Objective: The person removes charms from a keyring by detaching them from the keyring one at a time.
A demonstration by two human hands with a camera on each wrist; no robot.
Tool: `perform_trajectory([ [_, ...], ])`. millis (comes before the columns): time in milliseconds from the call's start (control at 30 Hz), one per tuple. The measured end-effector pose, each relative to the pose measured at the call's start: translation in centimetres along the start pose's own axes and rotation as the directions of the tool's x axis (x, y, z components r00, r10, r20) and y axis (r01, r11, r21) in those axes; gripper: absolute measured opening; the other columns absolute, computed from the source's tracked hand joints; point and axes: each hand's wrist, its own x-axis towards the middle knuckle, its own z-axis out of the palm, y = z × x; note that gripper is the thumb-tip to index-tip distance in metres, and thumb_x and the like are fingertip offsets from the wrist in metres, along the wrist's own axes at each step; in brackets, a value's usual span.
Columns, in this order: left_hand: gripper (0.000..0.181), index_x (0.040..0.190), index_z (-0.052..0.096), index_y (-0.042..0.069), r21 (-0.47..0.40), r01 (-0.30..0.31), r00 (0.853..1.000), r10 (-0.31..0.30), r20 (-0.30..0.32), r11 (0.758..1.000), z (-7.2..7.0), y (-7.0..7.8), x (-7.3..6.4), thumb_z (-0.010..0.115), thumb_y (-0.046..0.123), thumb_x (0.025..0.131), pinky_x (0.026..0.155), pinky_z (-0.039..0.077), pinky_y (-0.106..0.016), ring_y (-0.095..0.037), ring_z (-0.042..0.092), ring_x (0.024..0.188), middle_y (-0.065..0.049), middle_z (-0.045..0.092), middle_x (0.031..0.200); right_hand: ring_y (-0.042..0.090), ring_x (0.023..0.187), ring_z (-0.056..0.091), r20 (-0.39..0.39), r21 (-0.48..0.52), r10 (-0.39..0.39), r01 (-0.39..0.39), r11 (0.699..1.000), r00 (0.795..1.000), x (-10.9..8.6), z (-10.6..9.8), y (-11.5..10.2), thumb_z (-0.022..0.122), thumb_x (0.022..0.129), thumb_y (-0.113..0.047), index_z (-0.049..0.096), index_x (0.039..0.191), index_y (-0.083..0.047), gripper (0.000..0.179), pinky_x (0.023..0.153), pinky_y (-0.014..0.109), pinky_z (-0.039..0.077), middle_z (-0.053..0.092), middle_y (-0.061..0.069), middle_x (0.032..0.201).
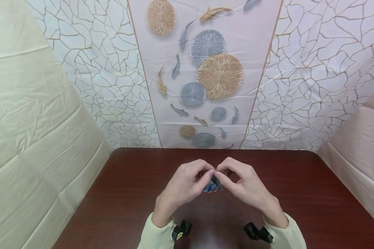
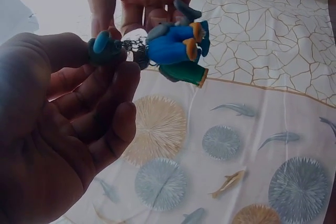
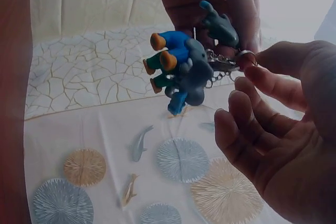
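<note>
Both hands meet over the table, a bunch of small elephant-like figurines point(image 1: 212, 185) hanging between them. These are blue, green and grey with orange feet, joined by thin metal chains point(image 2: 135, 45). My left hand point(image 1: 187, 181) pinches one dark green figurine point(image 2: 106, 46) with a blue part between thumb and forefinger, close to the chains. With thumb and forefinger, my right hand point(image 1: 244, 181) grips the metal key ring point(image 3: 247, 56) at the chain ends. In the right wrist view, the other figurines point(image 3: 181, 69) dangle beside the ring, partly hiding one another.
Below the hands lies a dark red-brown table point(image 1: 127, 193). Behind it hangs a patterned cloth point(image 1: 205, 114) with fish and round motifs, and plain pale cloth point(image 1: 50, 138) flanks the sides. Each wrist wears a small black camera point(image 1: 182, 230).
</note>
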Motion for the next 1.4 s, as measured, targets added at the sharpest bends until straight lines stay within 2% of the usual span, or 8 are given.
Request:
perform_trajectory([
  [200,0.004,0.092,0.067,0.011,0.003,-0.028,1.000,0.028,0.004,1.000,0.07,0.01,-0.06,0.064,0.009,0.093,0.066,0.046,-0.009,-0.001,0.055,0.071,0.004,0.065,0.082,0.000,0.066,0.056,0.016,-0.013,0.066,-0.066,0.998,0.998,-0.06,0.04,-0.39,0.070,0.086,-0.002,0.064,0.090,-0.023,0.022,0.056,0.016,0.048,0.059,-0.014,0.079],
  [433,0.004,0.091,0.066,0.010,0.030,-0.035,0.999,0.035,0.009,0.999,0.27,0.24,-0.09,0.063,0.010,0.094,0.066,0.046,-0.009,-0.004,0.056,0.070,0.002,0.065,0.083,0.000,0.062,0.054,-0.043,-0.024,0.083,-0.084,0.996,0.996,-0.22,0.34,-0.59,0.073,0.082,0.001,0.064,0.087,-0.022,0.026,0.052,0.014,0.044,0.060,-0.010,0.076],
  [600,0.003,0.092,0.066,0.010,0.047,-0.048,0.999,0.048,-0.010,0.998,0.31,0.34,-0.06,0.064,0.010,0.094,0.068,0.046,-0.009,-0.004,0.056,0.072,0.001,0.065,0.083,-0.001,0.061,0.052,-0.040,-0.025,0.083,-0.084,0.996,0.996,-0.17,0.35,-0.68,0.072,0.082,0.003,0.064,0.086,-0.023,0.027,0.051,0.013,0.043,0.059,-0.013,0.076],
  [900,0.005,0.093,0.066,0.010,0.066,-0.096,0.994,0.099,-0.042,0.993,0.18,0.06,0.05,0.062,0.009,0.095,0.066,0.046,-0.010,-0.003,0.055,0.072,0.003,0.064,0.084,-0.002,0.063,0.050,-0.022,0.001,-0.006,0.006,1.000,1.000,-0.06,0.29,-0.54,0.070,0.082,0.005,0.065,0.086,-0.019,0.025,0.051,0.014,0.042,0.058,-0.013,0.079],
  [1167,0.004,0.093,0.065,0.011,0.046,-0.070,0.996,0.073,-0.060,0.997,0.29,-0.22,0.13,0.061,0.011,0.096,0.067,0.044,-0.009,-0.005,0.054,0.075,0.003,0.061,0.086,-0.001,0.064,0.050,-0.052,0.045,-0.108,0.111,0.993,0.993,0.03,0.47,-0.41,0.070,0.077,0.012,0.065,0.087,-0.015,0.029,0.053,0.013,0.043,0.057,-0.010,0.078],
  [1400,0.004,0.096,0.062,0.011,0.026,-0.071,0.994,0.073,-0.083,0.997,0.69,-0.11,0.25,0.058,0.012,0.098,0.074,0.047,-0.012,-0.008,0.056,0.085,0.001,0.060,0.097,0.002,0.065,0.049,-0.084,0.067,-0.126,0.132,0.989,0.989,0.05,0.60,0.02,0.070,0.072,0.017,0.064,0.084,-0.012,0.032,0.052,0.019,0.044,0.056,-0.006,0.077],
])
